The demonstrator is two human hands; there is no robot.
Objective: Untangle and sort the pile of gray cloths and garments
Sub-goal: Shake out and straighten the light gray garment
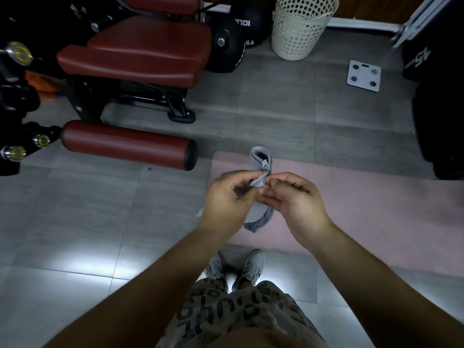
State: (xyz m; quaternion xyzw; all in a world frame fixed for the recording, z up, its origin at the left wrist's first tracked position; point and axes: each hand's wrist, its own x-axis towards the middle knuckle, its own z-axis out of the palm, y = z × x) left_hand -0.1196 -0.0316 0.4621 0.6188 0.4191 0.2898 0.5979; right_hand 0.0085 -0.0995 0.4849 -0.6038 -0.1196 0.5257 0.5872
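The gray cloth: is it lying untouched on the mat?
No, the left hand and right hand both pinch the gray cloth above the pink mat.

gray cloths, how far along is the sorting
Done: nothing shows as sorted, and no finished stack is in view. In hand: the left hand and right hand pinch one small crumpled gray cloth above the pink floor mat. Left: straightening and placing it; any other cloths are out of view.

Cloth (pixel 261 169) between both hands, above mat (pixel 376 209); basket (pixel 300 28) behind.

Gray cloth (pixel 261 162), pink mat (pixel 364 209), maroon bench (pixel 140 51), cream basket (pixel 301 26).
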